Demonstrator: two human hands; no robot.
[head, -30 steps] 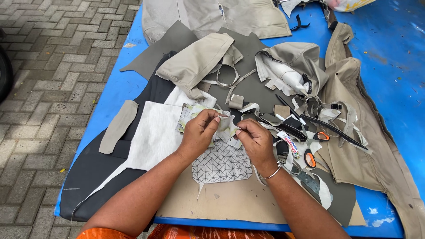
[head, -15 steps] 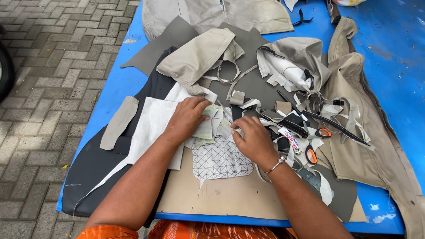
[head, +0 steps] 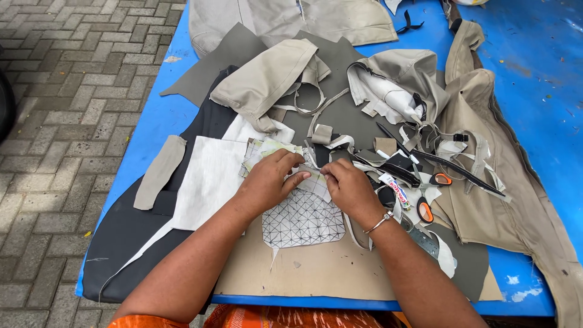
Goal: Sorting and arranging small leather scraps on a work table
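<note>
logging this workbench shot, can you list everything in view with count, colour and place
table: one, blue, under all the work
paving: grey bricks, left of table
quilted patch: one, white with dark grid, below both hands
small paper pieces: a few, pale, under and beside the left hand
white sheet: one, left of the hands
tan board: one, near table edge
dark grey panel: one, near left corner
beige fabric pieces: several, across the far and right side
scissors: one, black with orange handles, right of the hands
bracelet: one, silver, right wrist
left hand: fingers pinching a small piece
right hand: fingers pinching the same piece
</note>
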